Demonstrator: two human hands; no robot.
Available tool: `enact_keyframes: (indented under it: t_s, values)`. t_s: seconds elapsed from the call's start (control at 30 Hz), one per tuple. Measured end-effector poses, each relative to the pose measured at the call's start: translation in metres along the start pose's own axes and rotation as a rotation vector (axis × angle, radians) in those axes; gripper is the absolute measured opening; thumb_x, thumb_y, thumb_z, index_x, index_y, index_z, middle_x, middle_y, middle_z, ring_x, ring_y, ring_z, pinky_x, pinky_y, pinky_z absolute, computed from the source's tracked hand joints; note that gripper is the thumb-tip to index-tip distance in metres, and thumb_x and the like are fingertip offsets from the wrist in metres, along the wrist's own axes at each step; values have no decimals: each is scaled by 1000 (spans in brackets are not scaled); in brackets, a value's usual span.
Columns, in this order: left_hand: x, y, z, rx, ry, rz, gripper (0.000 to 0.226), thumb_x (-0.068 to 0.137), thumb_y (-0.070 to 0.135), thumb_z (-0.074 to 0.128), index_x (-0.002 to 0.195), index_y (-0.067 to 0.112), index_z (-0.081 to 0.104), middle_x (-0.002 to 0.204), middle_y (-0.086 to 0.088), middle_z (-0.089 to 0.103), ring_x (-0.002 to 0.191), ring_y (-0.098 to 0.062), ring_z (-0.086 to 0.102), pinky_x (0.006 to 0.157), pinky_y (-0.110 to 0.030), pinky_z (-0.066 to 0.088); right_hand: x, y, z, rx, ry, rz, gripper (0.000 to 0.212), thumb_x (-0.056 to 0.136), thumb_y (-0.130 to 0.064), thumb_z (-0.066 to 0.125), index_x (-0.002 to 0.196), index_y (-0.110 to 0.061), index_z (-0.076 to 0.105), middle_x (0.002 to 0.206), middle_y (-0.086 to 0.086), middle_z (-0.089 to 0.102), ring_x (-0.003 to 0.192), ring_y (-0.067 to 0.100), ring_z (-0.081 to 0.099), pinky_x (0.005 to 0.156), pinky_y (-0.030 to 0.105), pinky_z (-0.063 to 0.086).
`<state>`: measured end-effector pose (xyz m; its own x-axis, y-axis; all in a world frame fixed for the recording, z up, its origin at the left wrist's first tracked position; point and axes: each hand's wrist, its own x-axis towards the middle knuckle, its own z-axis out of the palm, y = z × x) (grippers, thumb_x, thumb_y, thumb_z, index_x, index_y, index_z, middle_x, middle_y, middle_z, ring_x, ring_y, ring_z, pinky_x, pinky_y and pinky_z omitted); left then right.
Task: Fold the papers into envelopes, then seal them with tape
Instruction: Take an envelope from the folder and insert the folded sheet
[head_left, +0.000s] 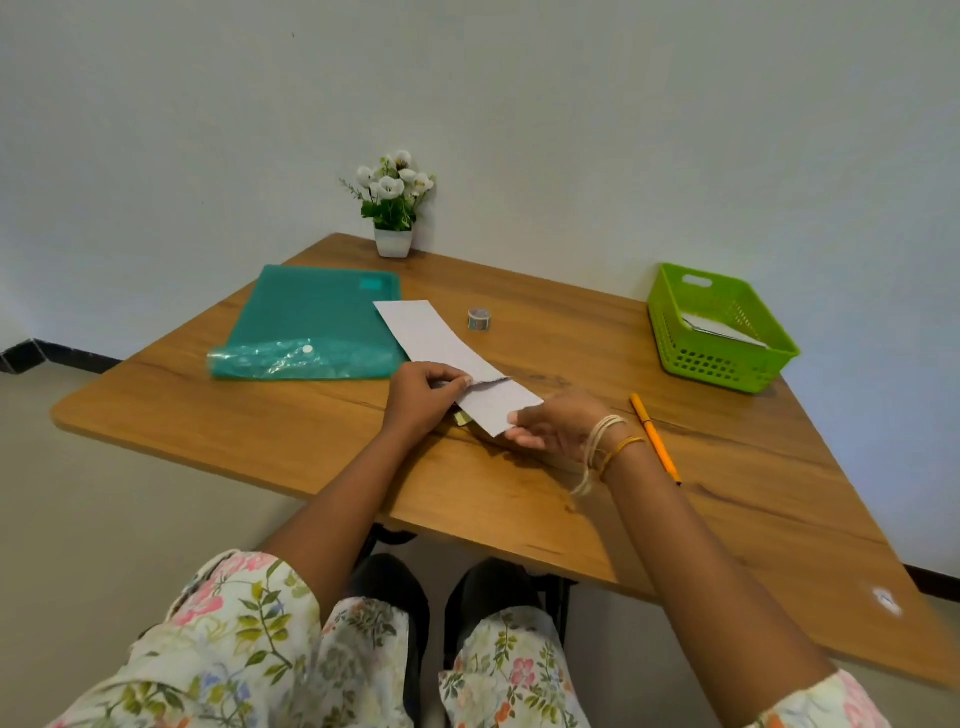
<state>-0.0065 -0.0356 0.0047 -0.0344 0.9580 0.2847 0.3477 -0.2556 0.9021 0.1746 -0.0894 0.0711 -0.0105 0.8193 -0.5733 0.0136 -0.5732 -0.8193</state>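
A long white folded paper (441, 343) lies on the wooden table (291, 431), its near end lifted. My left hand (423, 397) pinches the paper at a crease on its left edge. My right hand (558, 423) holds the near end from below, thumb on top near the corner. A small yellowish thing (461, 419) peeks out under the paper between the hands; what it is stays unclear. A small roll of patterned tape (479, 319) stands on the table just right of the paper's far end.
A teal plastic folder (311, 322) lies at the left, touching the paper's far end. A green basket (727, 358) holding white papers stands at the right. An orange pen (655, 439) lies beside my right wrist. A flower pot (393, 241) stands at the far edge.
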Motion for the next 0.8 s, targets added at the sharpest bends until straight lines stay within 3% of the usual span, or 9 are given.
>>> enact_keyframes:
  t_s: [0.1,0.17,0.27,0.37,0.5,0.57,0.63,0.7,0.8]
  values:
    - [0,-1,0,3,-45,7,13,81,23,75,91,16,78,85,6,73,82,0,65,69,-14,51,10,7,23,80,128,-124,46,79,9,69,116,3,41,82,22,67,49,17,68,43,23,55]
    - [0,-1,1,4,-58,-20,15,81,25,75,93,16,77,87,6,73,86,-4,65,72,-20,53,18,11,33,142,198,-192,58,77,8,72,123,-3,37,96,25,67,59,21,70,51,28,57]
    - [1,-1,2,8,-42,-38,14,81,24,74,93,16,77,88,6,73,86,-6,65,71,-20,52,24,11,34,190,239,-246,55,75,9,72,116,-7,39,104,23,63,69,25,70,62,31,58]
    - [2,-2,3,12,-27,-51,15,82,25,74,95,17,77,87,8,73,86,-5,65,67,-18,51,25,9,29,154,168,-244,45,74,14,70,111,-2,50,95,20,62,71,25,69,64,28,58]
    - [3,-2,3,-3,-32,-57,13,82,25,74,93,19,77,80,14,70,82,-4,65,65,-16,50,31,11,28,-8,208,-323,38,70,4,78,101,-6,58,93,16,70,79,26,72,69,34,60]
    - [2,-2,2,-21,-51,-44,10,82,24,74,90,19,78,79,13,71,80,-3,66,64,-13,49,38,12,30,-171,294,-429,40,68,-9,83,99,-9,57,80,8,71,66,20,71,59,32,59]
    - [1,-1,1,-40,-60,-41,10,81,23,75,89,18,78,81,10,73,79,-4,68,64,-14,51,45,14,32,-489,463,-574,39,66,-26,86,90,-20,55,77,-3,66,66,15,63,51,28,50]
    - [0,-1,0,-54,-76,-36,8,81,23,75,88,19,78,80,9,74,78,-4,69,65,-16,53,50,18,31,-782,606,-677,39,67,-40,82,88,-28,52,82,-9,56,74,12,52,49,23,37]
    - [-2,0,-1,-43,-105,-22,5,81,23,75,85,22,78,77,12,73,76,-2,68,68,-19,56,58,24,27,-928,632,-769,38,71,-43,78,96,-28,53,100,-3,53,86,17,53,57,24,41]
